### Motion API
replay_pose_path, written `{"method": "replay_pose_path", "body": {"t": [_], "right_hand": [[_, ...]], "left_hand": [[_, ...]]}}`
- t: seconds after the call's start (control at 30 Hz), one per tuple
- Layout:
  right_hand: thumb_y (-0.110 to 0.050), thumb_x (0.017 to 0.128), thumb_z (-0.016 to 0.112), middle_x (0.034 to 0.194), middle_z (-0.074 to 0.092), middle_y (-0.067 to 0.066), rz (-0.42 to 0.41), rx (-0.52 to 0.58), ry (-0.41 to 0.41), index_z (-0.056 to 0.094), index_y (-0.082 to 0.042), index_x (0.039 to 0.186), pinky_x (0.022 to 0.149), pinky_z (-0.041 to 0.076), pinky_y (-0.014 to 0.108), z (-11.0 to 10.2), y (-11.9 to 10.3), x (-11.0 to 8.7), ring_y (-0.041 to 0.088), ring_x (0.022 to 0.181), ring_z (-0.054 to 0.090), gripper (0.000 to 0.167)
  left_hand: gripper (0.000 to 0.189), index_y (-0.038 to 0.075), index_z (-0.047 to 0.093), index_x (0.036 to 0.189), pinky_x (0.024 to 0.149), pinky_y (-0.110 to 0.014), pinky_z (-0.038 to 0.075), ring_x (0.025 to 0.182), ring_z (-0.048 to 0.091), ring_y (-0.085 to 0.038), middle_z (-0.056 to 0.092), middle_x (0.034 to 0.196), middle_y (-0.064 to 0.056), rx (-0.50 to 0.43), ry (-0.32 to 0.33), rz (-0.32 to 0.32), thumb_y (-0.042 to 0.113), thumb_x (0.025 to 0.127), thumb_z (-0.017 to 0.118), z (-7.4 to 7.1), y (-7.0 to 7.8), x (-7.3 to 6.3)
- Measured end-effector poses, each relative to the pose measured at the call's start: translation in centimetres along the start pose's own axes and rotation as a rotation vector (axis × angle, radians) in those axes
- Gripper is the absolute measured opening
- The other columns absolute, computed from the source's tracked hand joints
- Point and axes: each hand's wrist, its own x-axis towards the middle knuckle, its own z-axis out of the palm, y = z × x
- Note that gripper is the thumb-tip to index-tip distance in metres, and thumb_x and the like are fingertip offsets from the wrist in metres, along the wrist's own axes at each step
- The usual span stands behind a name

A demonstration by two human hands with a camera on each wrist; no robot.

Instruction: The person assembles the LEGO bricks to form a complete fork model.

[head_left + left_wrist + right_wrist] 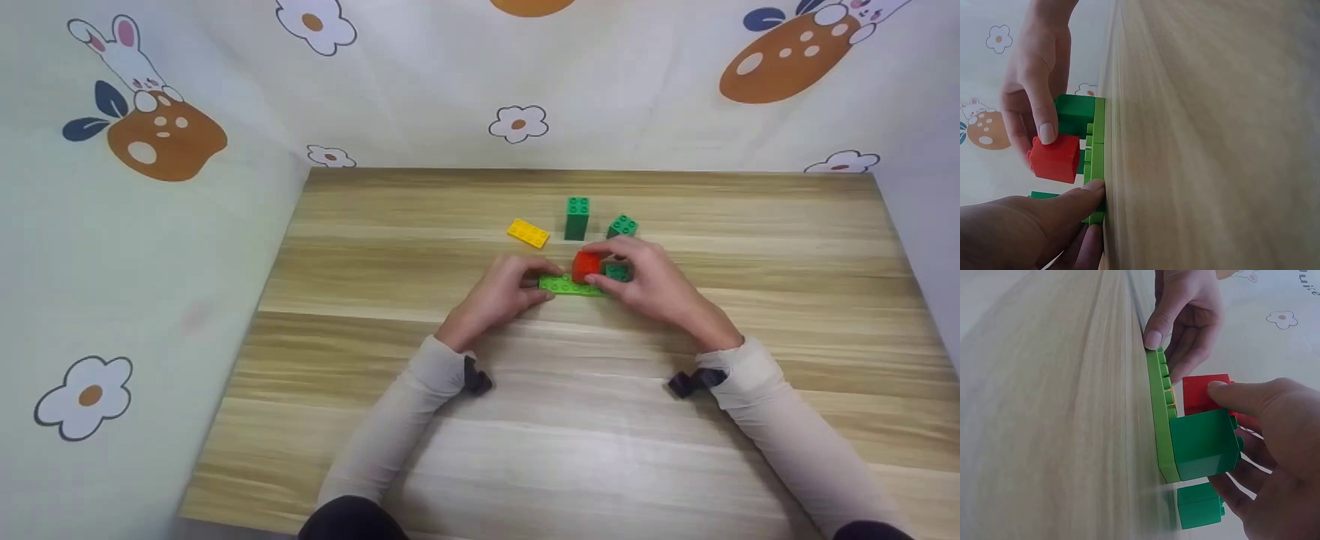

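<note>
The light green studded plate [564, 286] was held at its left end by the left hand [501, 294], with the thumb set along the near edge and the fingers bent round toward the far one. The plate was laid on the wood-grained table [585, 427], stretched between the two hands. The red brick [586, 265] was pinched between the thumb and fingers of the right hand [660, 283] and was held just above the middle studs of the plate; in both wrist views a narrow gap was seen beneath it. At the plate's right end, under the right hand and just beside the red brick, a dark green brick [618, 271] was seated on the studs. Whether that brick was touched by the right hand's fingers could not be told.

Beyond the left hand, a yellow plate [529, 233] was left lying flat and askew. A taller green block [577, 221] was stood upright beyond the gap between the hands, and a smaller green brick [622, 225] was placed just past the right hand's fingers, partly hidden by them. Pale sleeves [780, 420] were worn behind both hands. Far beyond the hands, a pale wall covering [420, 90] was printed with flowers and rabbits.
</note>
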Motion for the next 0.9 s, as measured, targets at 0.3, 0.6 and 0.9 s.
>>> {"method": "replay_pose_path", "body": {"t": [0.3, 0.6, 0.9], "right_hand": [[-0.026, 0.096, 0.085, 0.128, 0.077, 0.001, 0.027, -0.019, -0.029, 0.075, -0.018, 0.135, 0.104, 0.059, 0.049, 0.42, -0.11, 0.0, 0.022, 0.112, 0.069, 0.041], [-0.028, 0.095, 0.086, 0.124, 0.077, -0.001, 0.041, -0.015, -0.042, 0.076, -0.02, 0.132, 0.106, 0.056, 0.047, 0.39, -0.23, -0.03, 0.022, 0.11, 0.067, 0.039], [-0.028, 0.096, 0.085, 0.123, 0.077, 0.0, 0.072, -0.004, -0.087, 0.074, -0.018, 0.133, 0.101, 0.058, 0.046, 0.25, -0.2, -0.07, 0.022, 0.107, 0.069, 0.04]], "left_hand": [[0.036, 0.013, 0.078, 0.131, 0.11, -0.029, 0.058, 0.121, 0.074, -0.012, 0.079, 0.13, 0.0, 0.003, -0.003, -0.009, 0.009, 0.095, 0.084, 0.0, -0.01, -0.03], [0.036, 0.013, 0.078, 0.131, 0.11, -0.029, 0.058, 0.121, 0.074, -0.012, 0.079, 0.13, -0.001, 0.017, 0.001, 0.004, 0.01, 0.096, 0.084, 0.01, -0.02, 0.03], [0.036, 0.012, 0.078, 0.13, 0.111, -0.028, 0.057, 0.121, 0.074, -0.013, 0.079, 0.13, -0.001, 0.018, 0.004, 0.002, 0.009, 0.095, 0.084, 0.01, 0.06, -0.02]]}}
